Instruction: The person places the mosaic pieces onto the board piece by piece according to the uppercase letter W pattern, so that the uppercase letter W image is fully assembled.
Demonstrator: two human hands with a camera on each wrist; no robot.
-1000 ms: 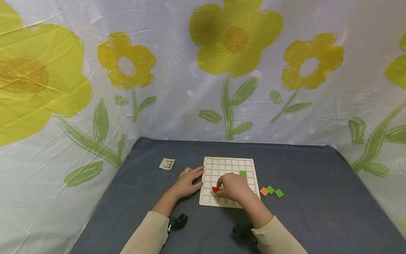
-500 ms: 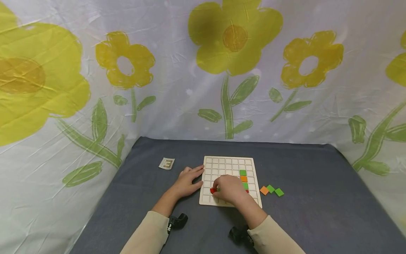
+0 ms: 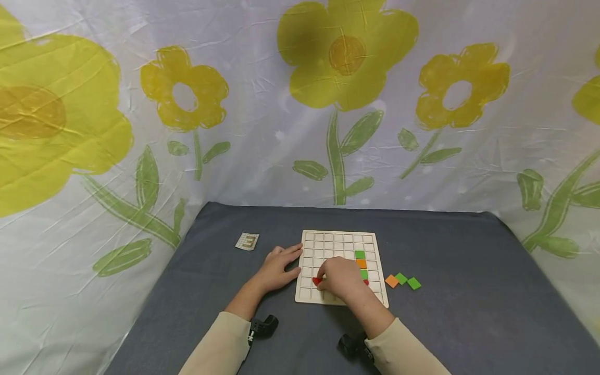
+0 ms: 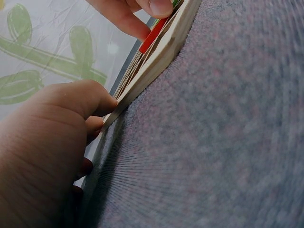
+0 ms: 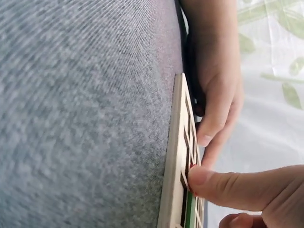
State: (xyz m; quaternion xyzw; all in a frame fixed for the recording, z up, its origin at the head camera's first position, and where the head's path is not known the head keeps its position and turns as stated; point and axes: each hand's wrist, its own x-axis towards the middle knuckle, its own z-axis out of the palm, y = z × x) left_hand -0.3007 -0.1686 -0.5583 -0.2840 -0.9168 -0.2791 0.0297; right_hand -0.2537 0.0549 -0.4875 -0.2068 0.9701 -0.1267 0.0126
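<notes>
A square wooden grid board (image 3: 337, 238) lies on the dark table. My right hand (image 3: 341, 276) is low over its lower left part, thumb and finger pinching a red square tile (image 3: 316, 281). In the left wrist view the red tile (image 4: 153, 37) stands slightly tilted at the grid near the board's edge. Part of a green tile (image 5: 189, 211) shows in the grid beside the thumb in the right wrist view. My left hand (image 3: 277, 270) rests with spread, relaxed fingers against the board's left edge. Toward the board's right side, green (image 3: 360, 254) and orange (image 3: 361, 264) tiles sit in a column.
Right of the board lie loose tiles, one orange (image 3: 391, 281) and two green (image 3: 413, 283). A small patterned card (image 3: 247, 241) is at the upper left. Behind the table hangs a flower-printed cloth (image 3: 253, 156).
My right hand has shifted slightly left and lower with the red tile, uncovering more of the tile column at the right. The left hand has stayed at the board's edge.
</notes>
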